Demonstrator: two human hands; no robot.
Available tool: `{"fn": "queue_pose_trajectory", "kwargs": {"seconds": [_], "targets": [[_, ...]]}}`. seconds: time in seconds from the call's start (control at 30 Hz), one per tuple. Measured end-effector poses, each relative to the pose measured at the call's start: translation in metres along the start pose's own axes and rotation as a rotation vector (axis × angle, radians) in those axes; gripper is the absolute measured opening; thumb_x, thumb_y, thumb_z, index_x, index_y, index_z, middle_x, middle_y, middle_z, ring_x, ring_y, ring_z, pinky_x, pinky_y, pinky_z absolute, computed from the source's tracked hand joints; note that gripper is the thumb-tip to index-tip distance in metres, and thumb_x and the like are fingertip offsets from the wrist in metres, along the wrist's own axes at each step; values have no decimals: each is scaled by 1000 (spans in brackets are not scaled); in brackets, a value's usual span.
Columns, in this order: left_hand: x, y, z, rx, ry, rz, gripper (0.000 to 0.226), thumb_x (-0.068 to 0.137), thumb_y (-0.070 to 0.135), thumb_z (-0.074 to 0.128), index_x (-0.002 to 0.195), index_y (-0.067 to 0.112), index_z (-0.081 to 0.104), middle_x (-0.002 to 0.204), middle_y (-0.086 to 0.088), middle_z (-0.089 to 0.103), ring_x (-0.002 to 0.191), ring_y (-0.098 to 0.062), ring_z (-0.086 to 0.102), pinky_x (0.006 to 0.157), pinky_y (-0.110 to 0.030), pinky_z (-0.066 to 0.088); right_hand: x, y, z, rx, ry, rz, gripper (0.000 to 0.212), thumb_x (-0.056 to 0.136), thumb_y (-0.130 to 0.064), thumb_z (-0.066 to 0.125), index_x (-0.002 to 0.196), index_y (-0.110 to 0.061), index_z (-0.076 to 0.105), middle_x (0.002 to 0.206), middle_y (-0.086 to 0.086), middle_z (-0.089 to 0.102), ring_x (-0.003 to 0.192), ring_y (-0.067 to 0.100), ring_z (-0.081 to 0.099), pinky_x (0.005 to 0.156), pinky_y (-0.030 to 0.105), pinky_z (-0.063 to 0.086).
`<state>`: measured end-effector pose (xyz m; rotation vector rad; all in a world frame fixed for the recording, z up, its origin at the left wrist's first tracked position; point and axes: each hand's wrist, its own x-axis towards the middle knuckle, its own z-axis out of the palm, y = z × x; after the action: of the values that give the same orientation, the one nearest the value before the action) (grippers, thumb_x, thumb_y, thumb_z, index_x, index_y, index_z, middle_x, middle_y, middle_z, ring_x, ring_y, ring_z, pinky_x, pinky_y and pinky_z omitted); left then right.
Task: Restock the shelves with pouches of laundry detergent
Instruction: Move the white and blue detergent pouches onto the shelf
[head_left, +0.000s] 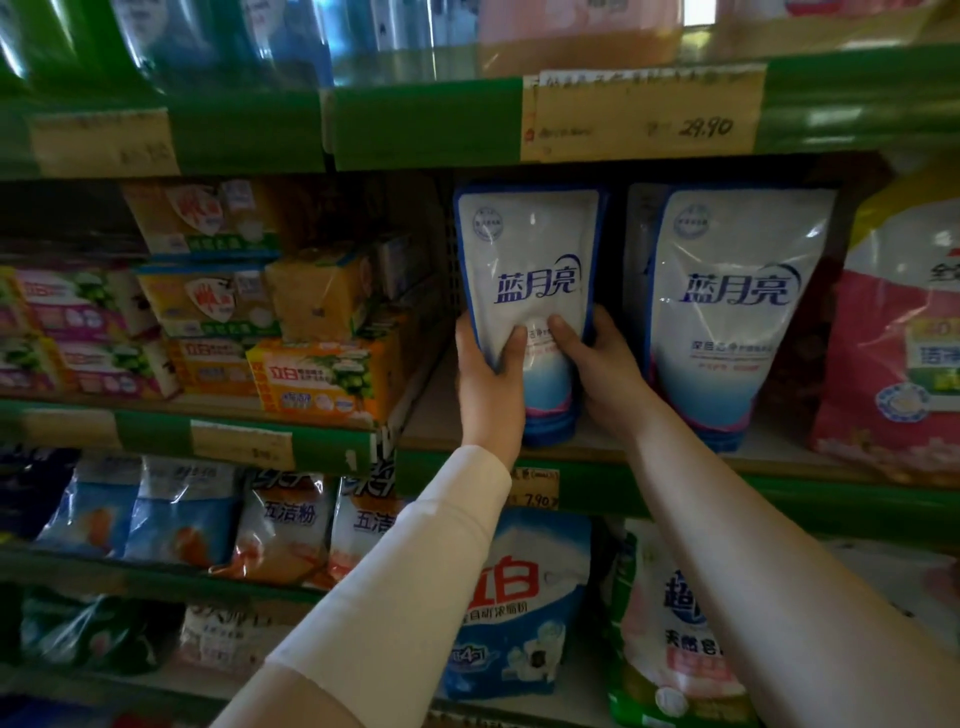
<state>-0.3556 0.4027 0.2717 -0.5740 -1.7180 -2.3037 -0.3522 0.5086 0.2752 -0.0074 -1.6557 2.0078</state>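
A white and blue detergent pouch (524, 260) stands upright on the middle shelf (597, 457), its base on the board. My left hand (491, 379) grips its lower left edge, thumb across the front. My right hand (597, 364) holds its lower right side, thumb pressing the front. More pouches of the same kind appear stacked behind it. To the right stands a second row of the same pouches (727, 301), upright and apart from the held one.
Soap bar packs (322, 374) fill the shelf to the left. A pink and yellow bag (904, 343) stands at the far right. Washing powder bags (524, 603) sit on the shelf below. The upper shelf edge (426, 124) carries price labels just above the pouches.
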Motion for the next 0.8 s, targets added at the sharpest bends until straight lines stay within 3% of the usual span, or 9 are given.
{"fn": "queue_pose_trajectory", "kwargs": {"seconds": [0.1,0.2,0.47,0.67,0.8], "targets": [[-3,2,-2,27,-25,-13,48,93,17,56,136,19,36,120,1,57,103,-11,59,88,-26,52,-4,-3,1,2,13,53,34,91,-14,56,124,-6,50,116,11,62,97,18,64,84,29,55],[-4,5,-8,58,-52,-27,49,91,19,60,134,22,36,112,7,56,96,-2,58,82,-17,51,-9,-6,-3,34,65,138,43,91,-19,58,129,-2,50,120,15,62,106,25,62,91,37,52],[-7,4,-19,151,17,-76,63,81,17,72,134,18,37,106,15,50,104,-4,51,73,-8,46,-16,-4,-4,16,136,247,39,91,-24,58,125,-5,55,122,15,61,113,27,58,101,42,44],[-2,3,-20,128,4,-75,60,80,9,72,130,15,41,108,9,53,100,-5,53,68,-7,49,-20,-5,-2,16,201,242,37,87,-7,61,123,-3,52,123,18,59,114,32,57,101,47,44],[11,1,-28,97,-66,-102,55,80,6,71,126,16,43,116,1,57,108,-13,57,78,-16,52,-23,-9,2,3,263,234,26,83,-4,65,108,-3,56,114,20,61,109,35,58,97,47,47]]}}
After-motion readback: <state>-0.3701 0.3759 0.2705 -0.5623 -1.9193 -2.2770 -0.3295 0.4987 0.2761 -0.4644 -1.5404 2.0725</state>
